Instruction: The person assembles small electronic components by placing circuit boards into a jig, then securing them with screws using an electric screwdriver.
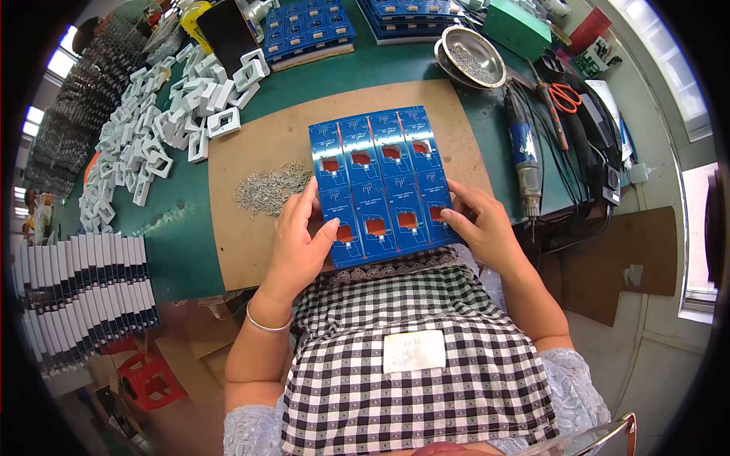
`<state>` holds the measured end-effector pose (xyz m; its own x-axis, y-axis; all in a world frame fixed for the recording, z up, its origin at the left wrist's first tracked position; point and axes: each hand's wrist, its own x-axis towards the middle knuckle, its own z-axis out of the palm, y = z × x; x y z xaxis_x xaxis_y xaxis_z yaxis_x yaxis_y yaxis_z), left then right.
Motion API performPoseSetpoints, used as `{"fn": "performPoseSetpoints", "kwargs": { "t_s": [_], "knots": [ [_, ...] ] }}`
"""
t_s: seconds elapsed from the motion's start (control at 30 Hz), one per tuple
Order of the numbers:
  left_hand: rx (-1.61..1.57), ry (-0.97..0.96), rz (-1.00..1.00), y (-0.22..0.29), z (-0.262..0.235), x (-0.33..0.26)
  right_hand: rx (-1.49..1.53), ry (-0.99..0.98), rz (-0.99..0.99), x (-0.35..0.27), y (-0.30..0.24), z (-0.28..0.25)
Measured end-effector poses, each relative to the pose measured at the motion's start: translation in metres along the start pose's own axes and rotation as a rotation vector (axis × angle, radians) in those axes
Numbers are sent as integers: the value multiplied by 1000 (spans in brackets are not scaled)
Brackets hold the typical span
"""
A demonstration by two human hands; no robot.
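Note:
Between my two hands is a blue circuit board panel (384, 182), tilted up over the front edge of the brown work board. It is divided into several sections with rectangular cutouts, and something red shows through them. My left hand (298, 237) grips the panel's left edge, thumb on its face. On the opposite edge my right hand (482, 224) holds it the same way, with fingers behind. Just left of the panel lies a loose pile of small silver screws (266, 190).
The brown board (243, 243) lies on a green table (182, 258). White plastic frames (190, 106) heap at the left. Stacked blue panels (308, 30) and a metal bowl (471, 61) stand behind. An electric screwdriver (523, 152) and soldering iron (549, 114) are at right.

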<state>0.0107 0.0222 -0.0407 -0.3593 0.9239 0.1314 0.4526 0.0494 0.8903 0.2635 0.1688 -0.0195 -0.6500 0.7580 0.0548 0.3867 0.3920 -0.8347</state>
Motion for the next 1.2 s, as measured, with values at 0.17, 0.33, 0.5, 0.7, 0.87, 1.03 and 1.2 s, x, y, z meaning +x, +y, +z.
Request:
{"fn": "performPoseSetpoints", "kwargs": {
  "t_s": [0.17, 0.33, 0.5, 0.7, 0.87, 1.03, 1.2],
  "knots": [
    [121, -31, 46, 2, -3, 0, -53, -48, 44, 0, 1, -3],
    [180, -38, 53, -5, -3, -1, -98, -46, 40, 0, 1, -2],
    [239, 44, 61, -4, -2, -4, -186, -74, 72, 1, 8, -11],
    [314, -111, 174, 16, -15, -30, -346, -117, -296, -9, 9, -18],
    [407, -176, 161, 21, -11, -30, -388, -171, -254, -11, 5, -14],
    [418, -182, 154, 20, -10, -32, -399, -151, -299, -13, 11, -12],
    [435, -173, 176, 20, -10, -32, -397, -146, -290, -14, 12, -12]
  ]
}}
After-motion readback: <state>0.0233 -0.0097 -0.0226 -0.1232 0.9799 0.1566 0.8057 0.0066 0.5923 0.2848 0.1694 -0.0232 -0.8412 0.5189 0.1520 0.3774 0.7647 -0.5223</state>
